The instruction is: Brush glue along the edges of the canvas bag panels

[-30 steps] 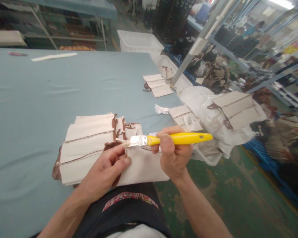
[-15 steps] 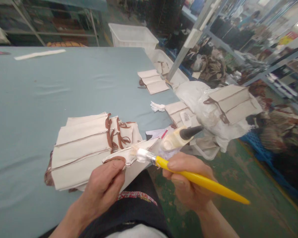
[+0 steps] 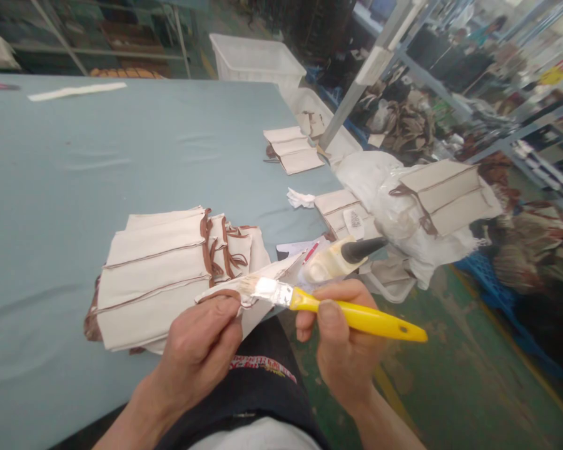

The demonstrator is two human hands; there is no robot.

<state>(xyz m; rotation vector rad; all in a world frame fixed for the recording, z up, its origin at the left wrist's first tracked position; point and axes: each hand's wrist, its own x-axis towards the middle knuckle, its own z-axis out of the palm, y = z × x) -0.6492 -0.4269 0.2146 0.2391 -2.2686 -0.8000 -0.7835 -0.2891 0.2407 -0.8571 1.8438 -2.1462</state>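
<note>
Between the thumb and fingers of my right hand (image 3: 347, 337) is a paintbrush (image 3: 356, 317) with a yellow handle. Its bristles, coated in something white near the ferrule, meet the edge of a cream fabric piece (image 3: 272, 275). My left hand (image 3: 204, 340) pinches that piece at its brown-trimmed corner, close to the bristles. Left of the hands lies a stack of cream fabric pieces (image 3: 152, 269) with brown seams and brown edging. Just beyond the brush sits a whitish, smeared container (image 3: 321, 267) with a black-handled tool (image 3: 363, 249) on it.
The table (image 3: 51, 206) has a pale blue-grey cover. More cream pieces (image 3: 294, 150) lie by its right edge, near a crumpled white scrap (image 3: 300, 199). A white plastic bag (image 3: 370, 172), a metal post (image 3: 356, 87) and a white bin (image 3: 258, 59) stand beyond.
The brush has turned in my right hand, so its flat side faces up and the handle points less downward. Its bristles have shifted left towards my left hand, which keeps its pinch.
</note>
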